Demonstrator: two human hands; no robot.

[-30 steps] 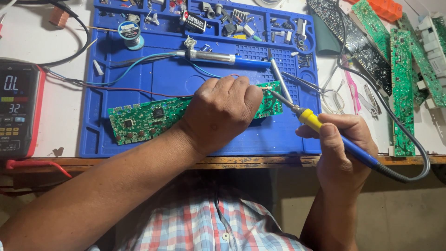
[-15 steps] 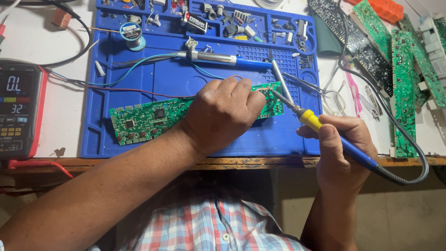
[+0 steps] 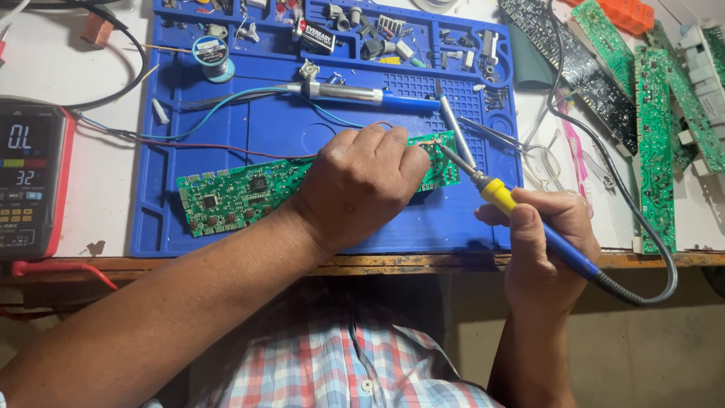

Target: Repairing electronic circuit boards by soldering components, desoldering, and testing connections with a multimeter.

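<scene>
The left hand (image 3: 361,185) lies knuckles-up over a long green circuit board (image 3: 234,195), fingers curled and pressed down on its right part, so the board is pinned flat under the palm. Whether the fingertips pinch anything beneath cannot be told. The board lies slantwise on a blue mat (image 3: 226,128) on the counter (image 3: 98,196), its left end bare and its right end showing past the fingers.

The right hand (image 3: 547,242) is closed around a soldering iron (image 3: 521,215), thumb along the blue handle just behind the yellow collar. The iron's metal tip reaches up and left to the board's right end, touching it or very nearly so, just beside the left fingertips. The iron's dark cable (image 3: 649,249) loops off the handle's rear and runs up the counter.

Above the board, a second iron (image 3: 362,94) with a blue grip lies across the mat, thin blue and red wires trailing left from beneath the hand. A solder spool (image 3: 211,53) stands near the mat's upper left corner, and small parts fill the mat's top compartments. A multimeter (image 3: 30,177) with a lit display sits at the left edge. More green boards (image 3: 655,143) lie well apart on the right.
</scene>
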